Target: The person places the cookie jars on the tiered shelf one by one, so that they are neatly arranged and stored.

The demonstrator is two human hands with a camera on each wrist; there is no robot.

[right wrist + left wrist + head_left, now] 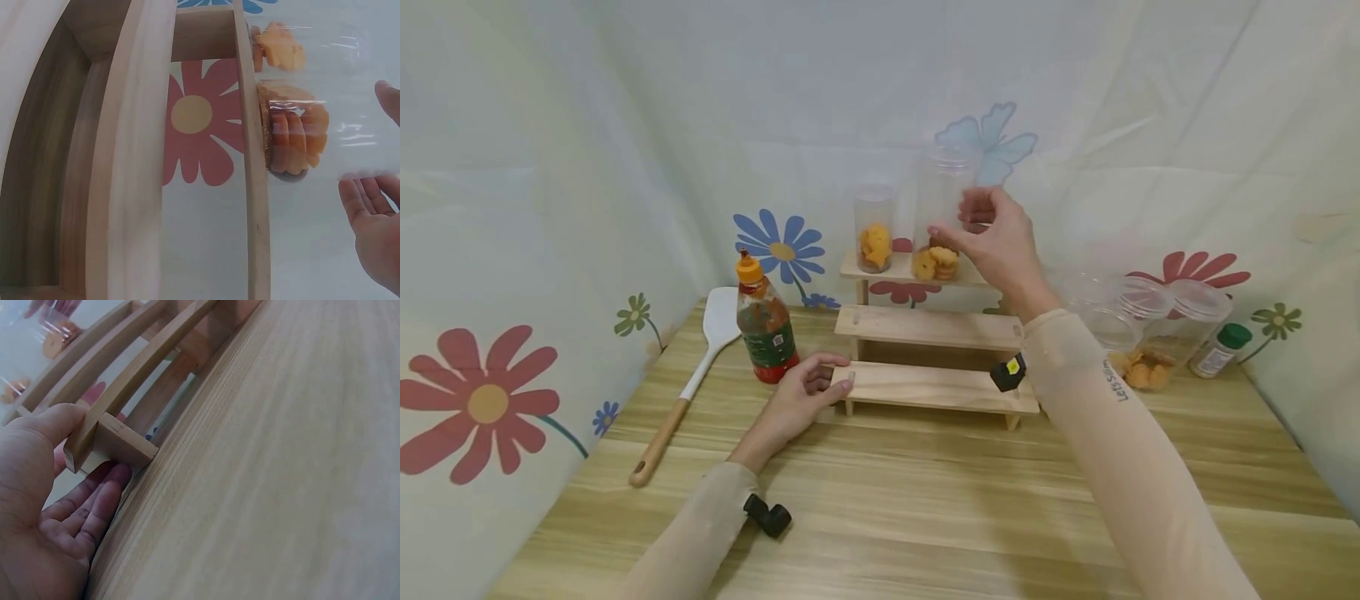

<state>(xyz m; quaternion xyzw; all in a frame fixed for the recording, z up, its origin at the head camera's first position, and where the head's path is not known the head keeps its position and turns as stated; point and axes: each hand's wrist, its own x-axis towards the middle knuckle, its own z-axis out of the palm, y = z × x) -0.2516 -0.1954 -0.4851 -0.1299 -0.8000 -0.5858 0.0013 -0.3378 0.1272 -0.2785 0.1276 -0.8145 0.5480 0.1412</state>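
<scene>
The tall jar (938, 200) stands on top of the 3-step rack (932, 327), inside the right hand (1000, 246); whether gripped, I cannot tell. The left hand (796, 398) pinches the rack's lowest left end.

I'm seeing a sauce bottle (766, 329) just beyond my left hand (799, 392), a spatula (697, 374) lying farther left, a green-capped shaker (1219, 352) well right of my right hand (996, 243).
</scene>
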